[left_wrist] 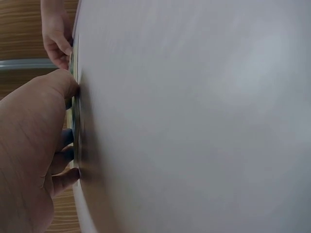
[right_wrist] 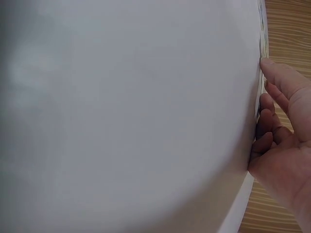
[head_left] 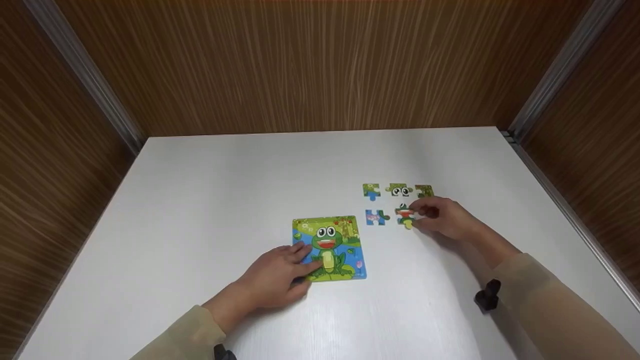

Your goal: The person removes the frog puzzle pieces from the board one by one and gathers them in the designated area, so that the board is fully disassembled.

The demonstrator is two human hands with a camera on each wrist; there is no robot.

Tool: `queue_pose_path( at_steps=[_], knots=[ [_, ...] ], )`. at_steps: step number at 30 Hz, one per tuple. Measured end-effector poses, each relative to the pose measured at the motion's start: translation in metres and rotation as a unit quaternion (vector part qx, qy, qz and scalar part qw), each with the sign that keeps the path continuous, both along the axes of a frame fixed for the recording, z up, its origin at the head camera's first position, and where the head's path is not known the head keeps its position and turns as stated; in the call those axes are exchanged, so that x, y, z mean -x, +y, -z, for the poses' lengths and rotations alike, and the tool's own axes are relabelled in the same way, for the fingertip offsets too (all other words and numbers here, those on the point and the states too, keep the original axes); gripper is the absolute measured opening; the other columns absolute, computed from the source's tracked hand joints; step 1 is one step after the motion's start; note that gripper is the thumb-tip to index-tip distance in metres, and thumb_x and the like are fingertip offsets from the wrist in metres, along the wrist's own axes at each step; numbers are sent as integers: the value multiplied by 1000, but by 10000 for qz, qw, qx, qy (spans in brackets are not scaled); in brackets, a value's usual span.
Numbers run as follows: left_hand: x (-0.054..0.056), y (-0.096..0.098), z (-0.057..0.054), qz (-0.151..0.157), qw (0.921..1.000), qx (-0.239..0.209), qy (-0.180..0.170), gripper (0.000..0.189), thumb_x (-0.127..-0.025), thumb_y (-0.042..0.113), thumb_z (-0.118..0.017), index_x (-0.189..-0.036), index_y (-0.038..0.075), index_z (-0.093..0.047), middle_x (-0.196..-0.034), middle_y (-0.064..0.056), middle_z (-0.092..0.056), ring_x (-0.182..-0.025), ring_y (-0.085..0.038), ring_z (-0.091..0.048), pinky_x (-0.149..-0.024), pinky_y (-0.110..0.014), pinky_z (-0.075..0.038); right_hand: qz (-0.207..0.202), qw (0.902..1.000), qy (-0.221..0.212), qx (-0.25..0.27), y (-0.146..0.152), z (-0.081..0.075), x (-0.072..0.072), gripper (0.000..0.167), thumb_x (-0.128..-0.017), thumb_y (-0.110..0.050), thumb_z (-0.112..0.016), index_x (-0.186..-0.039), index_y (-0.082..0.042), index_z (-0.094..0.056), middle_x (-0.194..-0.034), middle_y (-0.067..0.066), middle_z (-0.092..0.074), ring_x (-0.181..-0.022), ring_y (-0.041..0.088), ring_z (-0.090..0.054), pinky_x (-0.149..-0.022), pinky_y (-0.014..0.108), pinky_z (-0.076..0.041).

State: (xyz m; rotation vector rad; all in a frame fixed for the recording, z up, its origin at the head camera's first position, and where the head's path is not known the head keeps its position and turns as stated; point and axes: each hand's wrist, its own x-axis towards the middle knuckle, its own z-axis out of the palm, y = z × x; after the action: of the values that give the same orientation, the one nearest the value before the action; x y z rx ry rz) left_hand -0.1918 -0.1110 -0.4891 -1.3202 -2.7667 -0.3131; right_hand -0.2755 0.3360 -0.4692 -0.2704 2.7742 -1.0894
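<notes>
A square frog picture board [head_left: 345, 255] lies on the white table, showing a green frog on blue and green. My left hand [head_left: 274, 274] rests on its lower left part, fingers spread over the picture and thumb by the bottom edge. Right of the board, my right hand [head_left: 442, 217] pinches a puzzle piece [head_left: 405, 215] with the frog's red mouth, finger and thumb at its right side. In the right wrist view the thumb and fingers [right_wrist: 279, 77] sit low at the table surface, the piece seen nearly edge-on.
Beyond the right hand lie a frog-eyes piece [head_left: 399, 190], a green-and-blue piece [head_left: 371, 191] and a corner piece [head_left: 424, 190] partly behind the fingers. A pink-and-blue piece [head_left: 376, 217] is left of the held one. Brown wood-grain panels [head_left: 320, 65] enclose the table's back and sides.
</notes>
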Motion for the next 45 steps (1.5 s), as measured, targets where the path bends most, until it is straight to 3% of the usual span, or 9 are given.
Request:
queue_pose_path(
  at_steps=[15,24,36,41,45],
  knots=[
    [0,0,1,-49,9999,94,-42,47,-106,35,-52,-149,24,-65,-157,-16,-54,-148,-32,-48,-118,-50,-43,14,9999,-115,127,0,3,1,44,-97,-21,-79,-137,-8,-68,-136,15,-63,-118,30,-57,-105,44,-48],
    [0,1,1,-41,10000,66,44,46,-104,31,-53,-147,23,-67,-153,-18,-56,-145,-34,-51,-116,-49,-44,-61,10000,45,22,1,3,2,44,-96,-19,-80,-138,-8,-68,-130,14,-66,-113,29,-57,-96,34,-49],
    [1,3,0,-52,9999,117,-60,47,-105,32,-50,-148,23,-66,-156,-17,-54,-148,-34,-48,-117,-50,-44,227,9995,-128,200,5,1,-1,41,-100,-22,-76,-139,-14,-68,-125,12,-63,-110,30,-55,-82,24,-54],
    [1,2,0,-38,9999,120,-96,47,-105,32,-50,-149,23,-66,-157,-18,-53,-148,-34,-48,-117,-51,-43,147,9996,130,213,-1,-9,-5,37,-102,-21,-74,-137,-12,-70,-115,13,-64,-102,30,-56,-70,24,-52],
    [0,2,-1,-67,9998,105,-144,47,-106,33,-51,-149,23,-66,-157,-18,-52,-148,-34,-47,-117,-51,-43,-90,9986,446,273,-19,-21,-8,34,-101,-18,-74,-133,-8,-71,-109,10,-66,-99,27,-58,-71,25,-51]
  ],
)
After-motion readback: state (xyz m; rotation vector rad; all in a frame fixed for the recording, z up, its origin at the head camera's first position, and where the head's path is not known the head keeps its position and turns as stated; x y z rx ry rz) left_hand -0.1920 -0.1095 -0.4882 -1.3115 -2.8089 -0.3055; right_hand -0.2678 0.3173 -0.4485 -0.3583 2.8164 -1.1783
